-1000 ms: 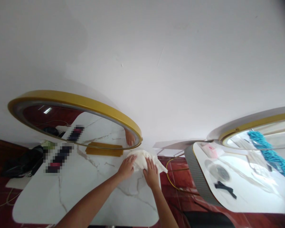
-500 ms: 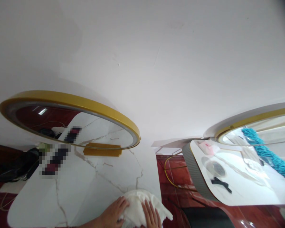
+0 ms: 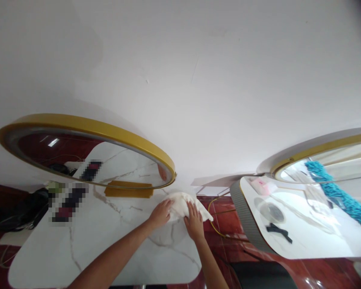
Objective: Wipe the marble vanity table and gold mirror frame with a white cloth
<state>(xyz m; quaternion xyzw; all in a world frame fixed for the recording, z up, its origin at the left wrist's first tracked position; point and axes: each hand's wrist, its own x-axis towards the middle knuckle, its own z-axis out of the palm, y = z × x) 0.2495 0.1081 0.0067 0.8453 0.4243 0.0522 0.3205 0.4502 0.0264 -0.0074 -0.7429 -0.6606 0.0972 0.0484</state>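
Note:
A white cloth (image 3: 182, 205) lies bunched on the marble-patterned white table (image 3: 108, 241), near its far right corner, with one end hanging over the right edge. My left hand (image 3: 161, 212) presses on the cloth's left side, fingers curved onto it. On its right part rests my right hand (image 3: 194, 218), the fingers laid over the fabric. Left of the cloth, a gold mirror base (image 3: 128, 192) stands under the oval gold-framed mirror (image 3: 108, 133).
A blurred dark item (image 3: 69, 202) lies on the table's left side. To the right stands a second white table (image 3: 313, 245) with a pink packet (image 3: 260, 186), a round clear item (image 3: 271, 212) and a black strip (image 3: 279, 233). A black seat (image 3: 263, 275) is below.
Both hands and the cloth have moved away from me across the table, from its near part to the far right corner by the wall. More of both forearms now shows.

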